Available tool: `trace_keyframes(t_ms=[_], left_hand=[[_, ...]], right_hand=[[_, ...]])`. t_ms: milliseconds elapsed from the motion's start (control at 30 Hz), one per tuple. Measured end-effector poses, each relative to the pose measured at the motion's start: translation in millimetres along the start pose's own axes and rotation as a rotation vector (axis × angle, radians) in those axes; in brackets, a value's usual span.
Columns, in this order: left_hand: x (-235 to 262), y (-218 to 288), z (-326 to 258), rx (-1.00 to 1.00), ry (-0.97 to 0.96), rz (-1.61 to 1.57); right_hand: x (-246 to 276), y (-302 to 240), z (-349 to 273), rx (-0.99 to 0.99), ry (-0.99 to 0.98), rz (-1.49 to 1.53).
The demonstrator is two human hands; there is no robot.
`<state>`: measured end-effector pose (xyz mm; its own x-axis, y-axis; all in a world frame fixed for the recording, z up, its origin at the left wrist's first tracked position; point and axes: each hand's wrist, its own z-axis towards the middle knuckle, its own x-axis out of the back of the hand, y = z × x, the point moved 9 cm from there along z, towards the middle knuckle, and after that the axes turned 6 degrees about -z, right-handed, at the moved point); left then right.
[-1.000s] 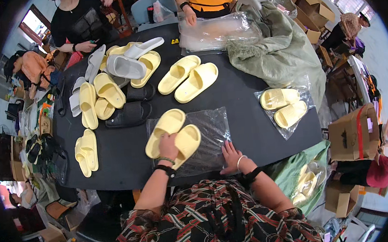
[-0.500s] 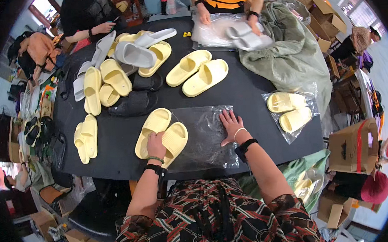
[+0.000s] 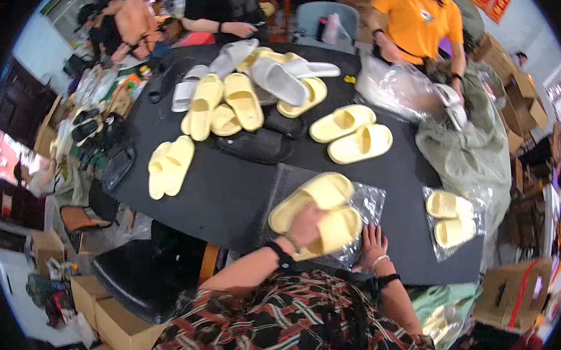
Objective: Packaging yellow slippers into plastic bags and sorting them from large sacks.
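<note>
My left hand [image 3: 306, 226] grips a pair of pale yellow slide sandals [image 3: 340, 230], its fingers between the two and partly hidden. The pair lies over a clear plastic bag [image 3: 369, 200], whose edges show around it; whether it is on top of or inside the bag I cannot tell. Beside the bag's right edge, my right hand [image 3: 372, 248] rests with fingers stretched out, holding nothing. Farther off sits another yellow pair of slides [image 3: 359, 144]. To the right, a bagged yellow pair [image 3: 453, 221] lies flat.
Yellow, grey and black slides [image 3: 243, 103] are heaped at the far left, with a yellow pair [image 3: 170, 168] nearer. Across the black table [image 3: 216, 186], a person in orange [image 3: 415, 13] handles grey slides [image 3: 452, 104] near clear bags [image 3: 395, 87]. A green sack [image 3: 467, 142] drapes the right edge.
My left hand has brought the yellow slides rightward over the clear bag, toward my right hand. The whole view has turned, so the table appears shifted and tilted.
</note>
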<state>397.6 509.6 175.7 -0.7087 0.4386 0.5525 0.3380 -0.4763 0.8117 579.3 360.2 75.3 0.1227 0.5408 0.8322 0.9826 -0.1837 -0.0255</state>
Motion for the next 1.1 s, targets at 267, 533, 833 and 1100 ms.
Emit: trace_keyframes(t_ms=[267,533,833,1100], left_hand=[[-71.8,-26.0,-19.0,-0.053,-0.312,0.365],[55.8,-97.4,-31.3,0.175,0.030,0.225],[313.5,-115.9,46.9,0.261,0.480,0.606],[305.5,-99.4,51.0,0.525,0.332,0.939]], right_hand=[[-14.1,-1.1,1.3,-0.038,-0.055,-0.046],[-13.5,3.6,4.9,-0.040,-0.049,-0.044],[-11.7,1.4,2.8,-0.061,-0.071,-0.034],[-16.4,3.0,5.6,-0.055,-0.051,-0.067]])
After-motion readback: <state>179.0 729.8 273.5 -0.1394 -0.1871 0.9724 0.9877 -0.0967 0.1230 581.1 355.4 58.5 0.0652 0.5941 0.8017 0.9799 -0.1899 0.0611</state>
